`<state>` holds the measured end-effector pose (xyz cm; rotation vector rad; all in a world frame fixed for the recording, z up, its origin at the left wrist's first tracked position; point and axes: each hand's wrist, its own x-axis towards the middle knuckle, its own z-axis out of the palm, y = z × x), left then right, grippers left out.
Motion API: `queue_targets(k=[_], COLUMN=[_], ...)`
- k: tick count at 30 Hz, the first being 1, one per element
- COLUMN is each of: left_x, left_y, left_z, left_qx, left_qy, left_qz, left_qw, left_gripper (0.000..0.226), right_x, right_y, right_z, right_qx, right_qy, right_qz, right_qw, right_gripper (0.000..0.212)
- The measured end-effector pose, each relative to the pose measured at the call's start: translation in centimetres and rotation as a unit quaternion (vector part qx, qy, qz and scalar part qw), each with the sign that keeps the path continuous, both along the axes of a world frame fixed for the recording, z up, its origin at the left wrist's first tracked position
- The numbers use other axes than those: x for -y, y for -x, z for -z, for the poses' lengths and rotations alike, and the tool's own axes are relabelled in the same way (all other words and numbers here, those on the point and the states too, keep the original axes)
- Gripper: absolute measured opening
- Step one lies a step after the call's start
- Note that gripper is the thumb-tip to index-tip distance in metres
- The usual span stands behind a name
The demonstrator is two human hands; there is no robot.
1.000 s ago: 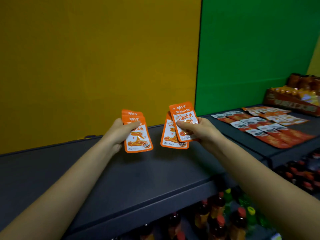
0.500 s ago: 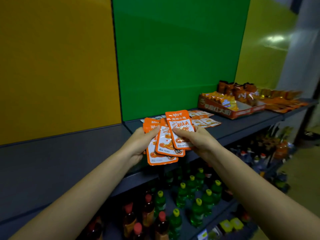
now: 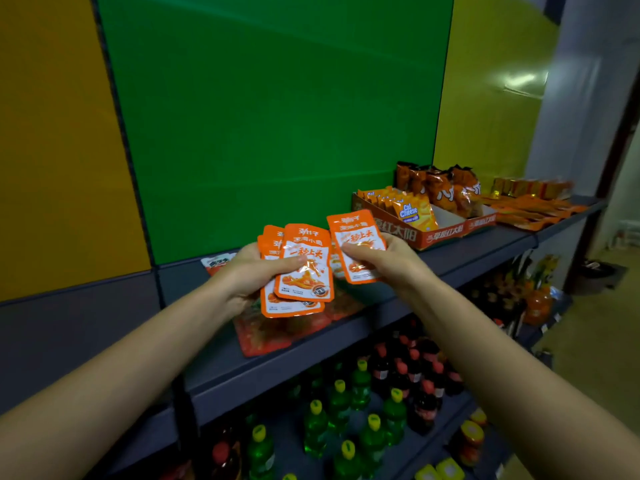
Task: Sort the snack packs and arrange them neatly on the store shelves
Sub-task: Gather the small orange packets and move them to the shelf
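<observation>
Snack packs [image 3: 306,287] in left hand [image 3: 249,275], right hand [image 3: 391,265] grip

Left forearm [image 3: 121,372] and right forearm [image 3: 502,362] enter from the lower corners of the frame and converge toward its centre. Left hand [image 3: 251,273] grips a fan of orange packs [image 3: 304,275], with the thumb pressed across the front pack. Right hand [image 3: 389,263], just right of centre, pinches a single orange pack [image 3: 356,244] between thumb and fingers, with the two hands apart.
</observation>
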<state>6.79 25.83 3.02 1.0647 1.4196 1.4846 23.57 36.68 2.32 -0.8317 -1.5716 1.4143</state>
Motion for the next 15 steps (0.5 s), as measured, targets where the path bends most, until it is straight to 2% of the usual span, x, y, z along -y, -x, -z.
queue_targets(k=[2, 6, 9, 15], left_x=[-2.2, -6.1, -8.4, -11.3], left_y=[0.6, 1.1, 0.9, 0.1], left_z=[-0.8, -2.0, -2.3, -2.2], left_qx=[0.006, 0.003, -0.001, -0.029], left_qy=[-0.002, -0.002, 0.005, 0.024], left_qz=[-0.017, -0.041, -0.052, -0.083], left_qw=[1.0, 0.999, 0.999, 0.996], left_gripper=[0.007, 0.006, 0.006, 0.006], right_x=[-3.9, -11.0, -15.0, -19.9], right_y=[-1.0, -3.2, -3.9, -2.4], right_z=[-0.4, -0.2, 0.6, 2.7], right_qx=[0.011, 0.081, 0.143, 0.215], right_qy=[-0.011, -0.005, 0.005, -0.027], right_qz=[0.032, 0.059, 0.041, 0.026], right_qw=[0.999, 0.995, 0.989, 0.976], right_gripper=[0.03, 0.018, 0.027, 0.028])
